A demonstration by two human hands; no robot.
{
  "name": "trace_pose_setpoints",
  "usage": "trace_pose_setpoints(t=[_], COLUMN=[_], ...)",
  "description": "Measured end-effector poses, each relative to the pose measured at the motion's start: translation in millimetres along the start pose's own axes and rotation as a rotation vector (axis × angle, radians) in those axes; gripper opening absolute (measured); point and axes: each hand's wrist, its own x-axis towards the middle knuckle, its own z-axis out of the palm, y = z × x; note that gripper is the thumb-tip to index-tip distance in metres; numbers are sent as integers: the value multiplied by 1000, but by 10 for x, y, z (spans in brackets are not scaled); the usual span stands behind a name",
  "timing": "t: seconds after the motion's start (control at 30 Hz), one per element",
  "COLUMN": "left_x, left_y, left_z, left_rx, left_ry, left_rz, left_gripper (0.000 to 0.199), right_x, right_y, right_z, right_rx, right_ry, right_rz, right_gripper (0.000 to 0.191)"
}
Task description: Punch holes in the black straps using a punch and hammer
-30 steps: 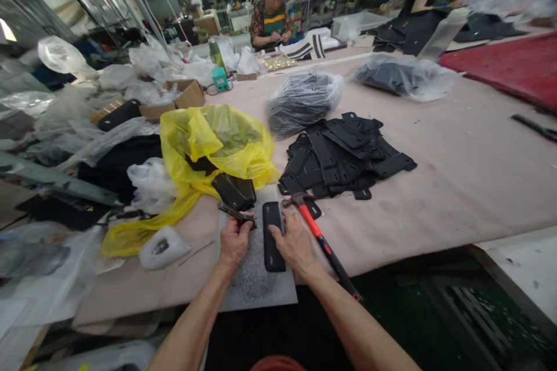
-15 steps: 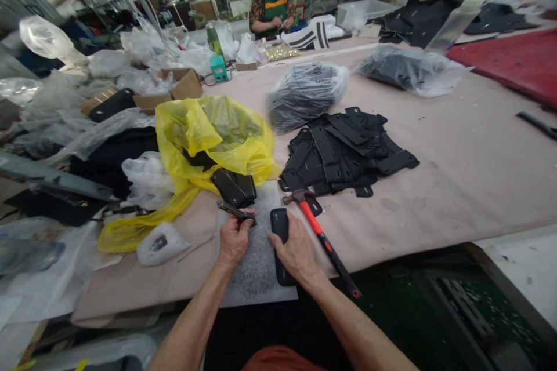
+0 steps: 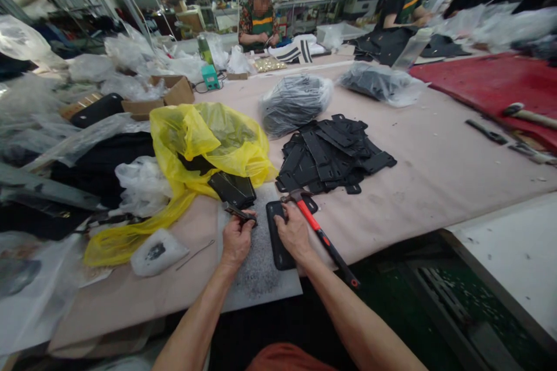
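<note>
My left hand (image 3: 237, 242) is closed around a dark metal rod-like tool (image 3: 235, 210), which points up and left over a speckled pale sheet (image 3: 256, 278). My right hand (image 3: 295, 233) lies over a black rounded rectangular panel (image 3: 278, 252), its fingers bent and gripping the panel's right side near the top. The panel lies lengthwise on the sheet's right part. Close beyond my right fingers rests a claw hammer (image 3: 310, 214) with a red and black handle. A small stack of black stitched pieces (image 3: 232, 188) sits just past my left hand.
A heap of black strips (image 3: 333, 153) lies beyond the hammer. To the left are a yellow plastic bag (image 3: 209, 133), a white bag with dark bits (image 3: 159, 252) and a thin metal pick (image 3: 195, 255). Wrapped bundles (image 3: 296, 101) stand farther back. Co-workers (image 3: 260, 20) sit across the table.
The black panel has shifted up and left on the sheet. My right hand has moved from its upper edge further over it. My left hand keeps the tool; the camera view has tilted up.
</note>
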Motion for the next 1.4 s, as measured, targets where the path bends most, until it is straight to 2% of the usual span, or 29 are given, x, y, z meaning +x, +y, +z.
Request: trace_pose_setpoints(t=[0.13,0.27,0.47,0.7,0.83,1.0,1.13,1.4], left_x=[20,103,272,281,269,291,298,298], left_y=[-8,83,249,120,79,106,143,208], left_z=[-14,2,146,230,233,255,284,313], left_rx=[-32,-26,-40,-25,-30,28,39,55], left_ry=[-9,24,7,-50,-58,-75,-73,-108], left_rz=[-36,-27,36,33,19,38,30,30], left_gripper=[20,21,24,23,23,22,22,20], right_x=[-59,-97,-21,14,18,8,-12,-3], right_y=[-4,-1,-60,-39,28,108,118,110], right_z=[40,52,52,65,26,-15,2,-1], right_rx=[-13,-15,-1,-56,-43,-18,-53,-51], right_ry=[19,47,50,81,30,-7,26,12], right_rz=[-17,-18,42,31,-3,-80,-84,-83], right_gripper=[39,37,35,32,34,32,31,30])
